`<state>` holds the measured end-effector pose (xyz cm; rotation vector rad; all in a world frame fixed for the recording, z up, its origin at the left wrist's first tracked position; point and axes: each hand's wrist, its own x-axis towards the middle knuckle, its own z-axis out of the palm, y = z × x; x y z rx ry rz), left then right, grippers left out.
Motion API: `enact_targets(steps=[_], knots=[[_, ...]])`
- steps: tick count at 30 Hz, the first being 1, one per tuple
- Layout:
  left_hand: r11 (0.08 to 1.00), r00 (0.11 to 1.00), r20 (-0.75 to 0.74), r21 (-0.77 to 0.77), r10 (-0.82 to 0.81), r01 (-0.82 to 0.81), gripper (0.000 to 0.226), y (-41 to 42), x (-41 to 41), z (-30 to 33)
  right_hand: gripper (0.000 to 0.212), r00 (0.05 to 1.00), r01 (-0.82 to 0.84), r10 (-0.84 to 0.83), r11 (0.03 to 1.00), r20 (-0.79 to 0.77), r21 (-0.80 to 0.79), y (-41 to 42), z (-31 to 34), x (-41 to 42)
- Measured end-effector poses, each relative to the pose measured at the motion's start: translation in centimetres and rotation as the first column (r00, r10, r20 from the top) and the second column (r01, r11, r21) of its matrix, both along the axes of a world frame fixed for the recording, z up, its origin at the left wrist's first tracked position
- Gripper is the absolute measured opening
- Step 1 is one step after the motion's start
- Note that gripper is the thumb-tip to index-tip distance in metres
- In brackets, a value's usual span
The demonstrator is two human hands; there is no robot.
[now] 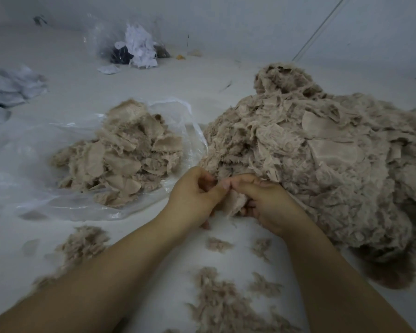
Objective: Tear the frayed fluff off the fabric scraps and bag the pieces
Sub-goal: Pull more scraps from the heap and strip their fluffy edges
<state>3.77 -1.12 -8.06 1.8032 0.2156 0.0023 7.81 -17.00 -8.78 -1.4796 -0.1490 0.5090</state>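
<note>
Both hands meet near the middle of the white bench [65, 75], working one small beige fabric scrap [234, 203]. The left hand [193, 197] curls its fingers and pinches the scrap's upper edge between thumb and forefinger. The right hand [265, 204] pinches the same edge just beside it, thumb tip almost touching the left thumb, while its lower fingers curl under the scrap. The scrap hangs between the two palms, its fuzzy fringe pointing down toward the bench.

To the right, touching the right hand's far side, rises a big heap of frayed scraps [322, 169], tangled and fluffy. To the left of the hands lies a clear plastic bag [82, 207], spread flat and open, with a smaller pile of trimmed pieces [127, 155] resting on it; these show smooth woven faces. Loose tufts of torn fluff [221, 299] are scattered on the bench between and below the forearms, and another clump [82, 243] sits near the left forearm.

Far back stands a second clear bag [130, 44] holding white and dark scraps. A stack of pale grey-white cloth [7, 90] lies at the far left edge.
</note>
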Motion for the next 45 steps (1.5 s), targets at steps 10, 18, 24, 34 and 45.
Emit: enact_targets(steps=[10,18,24,34,45], knots=[[0.969,0.999,0.016,-0.243,-0.03,0.033,0.015,0.4,0.4,-0.6,0.01,0.999,-0.032,0.032,0.999,0.012,0.007,0.0,-0.1,0.1],[0.974,0.981,0.08,-0.157,0.174,-0.161,0.024,1.9,1.0,-1.4,0.026,0.996,0.082,-0.08,0.996,-0.049,0.043,-0.1,-0.8,0.4],[0.932,0.923,-0.187,0.069,-0.337,0.355,0.021,1.8,-1.2,-0.7,0.019,0.994,0.09,-0.086,0.995,-0.074,0.052,0.1,-1.2,0.6],[0.967,0.945,-0.208,-0.024,-0.252,0.253,0.042,2.6,-0.2,1.5,0.015,0.998,0.058,-0.057,0.998,-0.013,0.024,0.0,-0.7,0.2],[0.846,0.802,-0.301,-0.029,-0.516,0.533,0.024,2.3,-0.7,1.8,0.023,0.997,0.011,-0.012,1.0,0.071,0.014,0.1,-0.8,0.2]])
